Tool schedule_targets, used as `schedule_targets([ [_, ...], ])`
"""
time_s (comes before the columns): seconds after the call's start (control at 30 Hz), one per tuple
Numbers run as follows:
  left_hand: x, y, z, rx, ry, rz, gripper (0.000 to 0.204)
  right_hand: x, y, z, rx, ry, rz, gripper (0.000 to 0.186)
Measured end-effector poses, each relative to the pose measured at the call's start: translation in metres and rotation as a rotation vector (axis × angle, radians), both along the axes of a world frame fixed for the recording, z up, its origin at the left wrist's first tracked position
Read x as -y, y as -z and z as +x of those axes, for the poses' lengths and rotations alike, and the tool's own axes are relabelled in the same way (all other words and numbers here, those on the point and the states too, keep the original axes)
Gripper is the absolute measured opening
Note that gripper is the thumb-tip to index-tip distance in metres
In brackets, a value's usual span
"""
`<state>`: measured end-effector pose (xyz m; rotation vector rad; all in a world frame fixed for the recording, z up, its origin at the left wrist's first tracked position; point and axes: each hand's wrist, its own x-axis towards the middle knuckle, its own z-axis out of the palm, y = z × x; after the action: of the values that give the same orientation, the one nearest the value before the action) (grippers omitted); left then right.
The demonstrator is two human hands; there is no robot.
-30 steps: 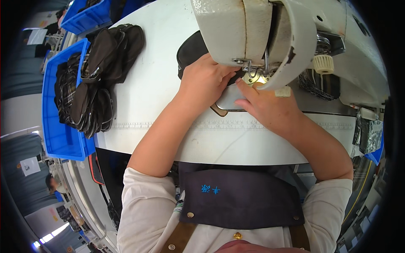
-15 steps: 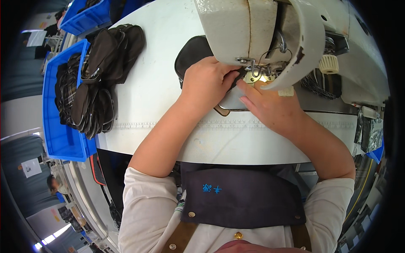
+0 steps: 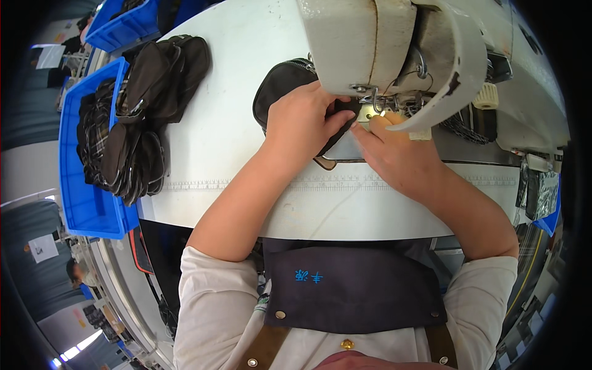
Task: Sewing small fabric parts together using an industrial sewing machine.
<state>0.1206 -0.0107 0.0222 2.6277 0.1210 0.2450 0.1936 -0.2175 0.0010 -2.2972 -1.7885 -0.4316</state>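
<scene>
A black zippered pouch (image 3: 280,89) lies on the white table at the sewing machine (image 3: 364,46), partly hidden by my hand. My left hand (image 3: 299,117) is closed on its right part, thumb pressed against the dark fabric beside the needle area. My right hand (image 3: 404,151) rests at the metal needle plate, its fingers bent and partly covered by the machine's curved white guard (image 3: 441,80). Its thumb tip comes close to the pouch's edge. What those fingers pinch, if anything, is hidden. The presser foot area (image 3: 379,102) sits just above my fingertips.
Several dark pouches (image 3: 151,80) are heaped at the left, over the rim of a blue bin (image 3: 92,213). Another blue bin (image 3: 129,28) stands behind it. A dark bundle (image 3: 472,123) lies under the machine arm. A printed ruler (image 3: 320,183) runs along the table.
The pouch has turned and shifted a little under my left hand, and more of its zipper edge shows. My right hand has drawn slightly away from the left. The view has shifted slightly.
</scene>
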Motion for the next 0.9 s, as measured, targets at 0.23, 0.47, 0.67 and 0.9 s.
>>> schedule_targets([
  [0.23,-0.005,0.006,-0.004,0.115,0.094,0.005,0.018,0.000,0.002,-0.001,0.038,-0.030,0.096,0.034],
  [0.47,0.003,0.004,-0.012,0.168,0.160,0.139,0.022,-0.002,-0.003,0.001,0.033,-0.051,0.133,0.030],
  [0.67,0.011,0.004,-0.012,0.164,0.126,0.089,0.018,-0.004,0.000,0.006,-0.035,-0.051,0.202,0.022],
  [0.9,0.000,-0.005,-0.014,0.105,0.170,-0.049,0.026,-0.003,-0.003,0.013,-0.109,-0.042,0.250,0.022],
])
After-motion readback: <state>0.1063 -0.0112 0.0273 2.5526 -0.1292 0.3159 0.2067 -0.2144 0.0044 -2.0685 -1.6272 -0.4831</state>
